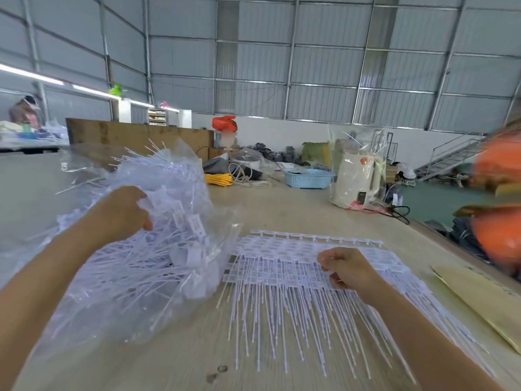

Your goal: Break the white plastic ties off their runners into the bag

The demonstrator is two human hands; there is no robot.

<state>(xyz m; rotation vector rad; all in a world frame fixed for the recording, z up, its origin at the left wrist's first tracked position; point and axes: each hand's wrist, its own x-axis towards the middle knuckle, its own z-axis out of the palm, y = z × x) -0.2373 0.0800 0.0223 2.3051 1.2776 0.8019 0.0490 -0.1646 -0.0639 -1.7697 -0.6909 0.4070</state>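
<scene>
The ties on runners (304, 266) lie flat on the table (282, 204), their long tails pointing toward the person. The right hand (348, 268) pinches one runner with fingers closed. The left hand (124, 211), fingers curled together, is in the clear bag (158, 249) of loose ties.

Two hands, left hand (124, 213), right hand (346, 268), one clear bag (180, 176), one blue basket (308, 178), uncountable white ties (282, 306)

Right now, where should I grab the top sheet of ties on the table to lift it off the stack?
Probably by the head strip at the far edge, coming from the right where the right hand already rests. The heads are joined in a stiff row there; the thin tails fan loose toward you and would bend.
</scene>
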